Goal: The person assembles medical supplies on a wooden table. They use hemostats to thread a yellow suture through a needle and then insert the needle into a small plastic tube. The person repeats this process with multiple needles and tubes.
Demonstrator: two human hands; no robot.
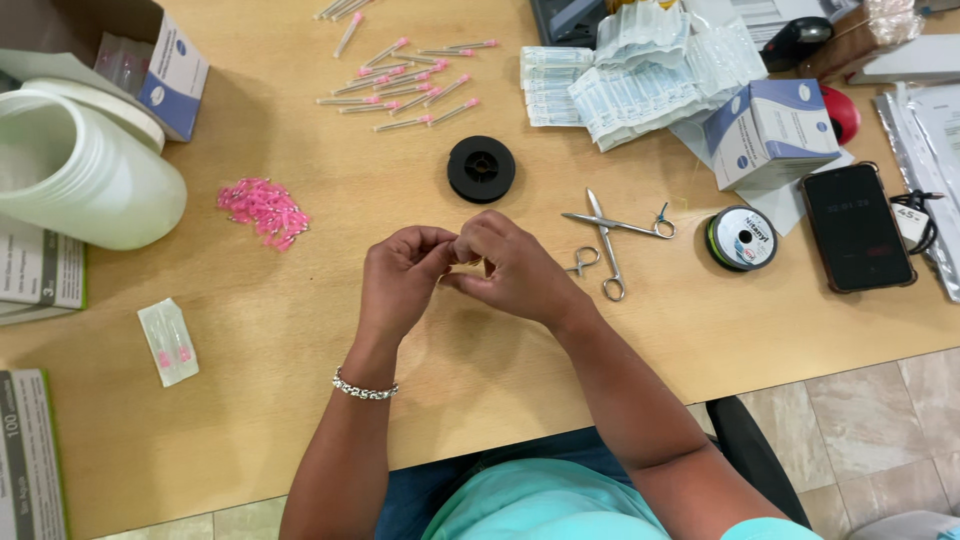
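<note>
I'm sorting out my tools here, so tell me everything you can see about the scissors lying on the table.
The scissors look like slim, silver metal surgical-type scissors with thin blades and small ring handles. They lie flat and spread wide open on the wooden table, forming a cross just right of the right hand. One ring lies close to that hand, another further down, a third beside the green-rimmed spool. Nothing holds them; whether the hand touches the nearest ring cannot be told.

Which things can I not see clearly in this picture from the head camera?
- What the left hand and right hand pinch between them: hidden by the fingers, too small.
- Grey cardboard box: cut off by the left edge.
- Heap of small pink plastic caps: single pieces too small.
</note>
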